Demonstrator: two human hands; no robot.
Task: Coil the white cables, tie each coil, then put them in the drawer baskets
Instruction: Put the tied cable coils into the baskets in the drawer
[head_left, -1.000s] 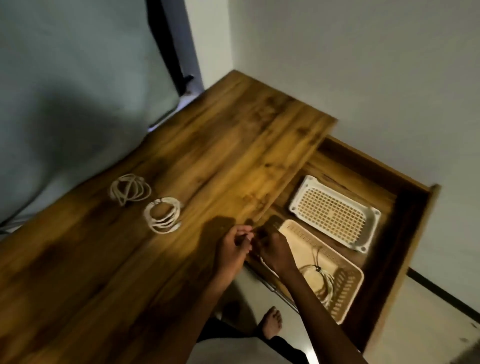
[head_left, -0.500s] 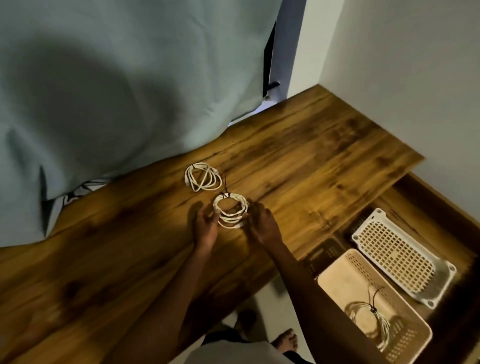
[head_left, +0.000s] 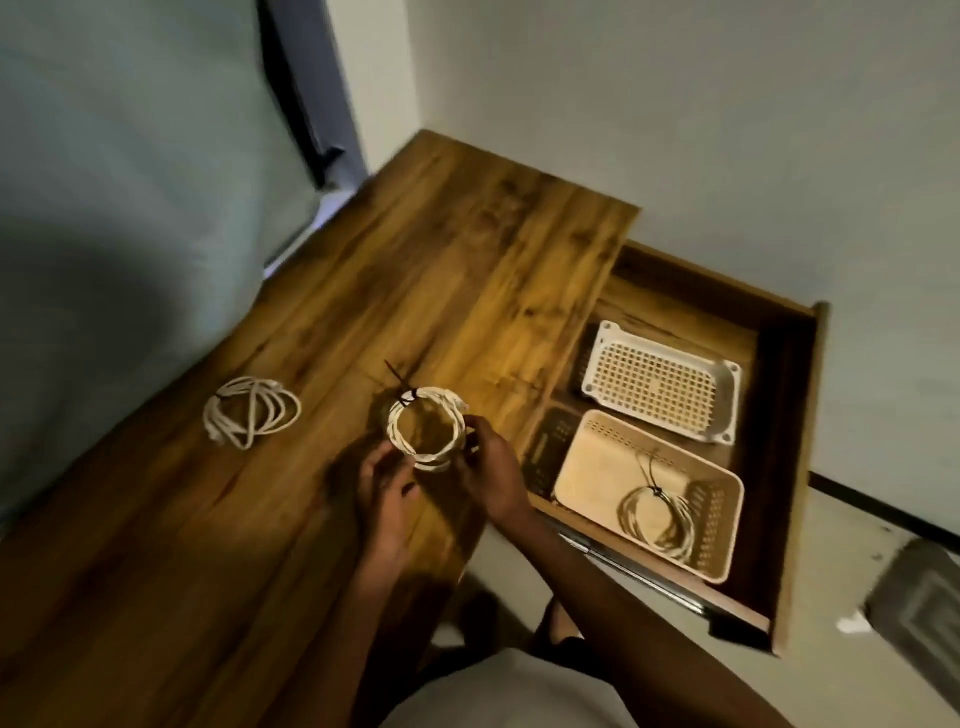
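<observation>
Holding a tied white coil (head_left: 427, 435) over the tabletop (head_left: 363, 322) near its front edge, black zip tie (head_left: 400, 387) sticking up off the far side. Left hand (head_left: 387, 491) fingers curled loosely at the coil's near-left, right hand (head_left: 491, 467) pinching the right side. 1 more coil (head_left: 249, 410) lying toward the tabletop's left edge. Another sitting in the beige basket (head_left: 587, 457) in the open drawer (head_left: 800, 415), beside a white basket (head_left: 727, 400).
</observation>
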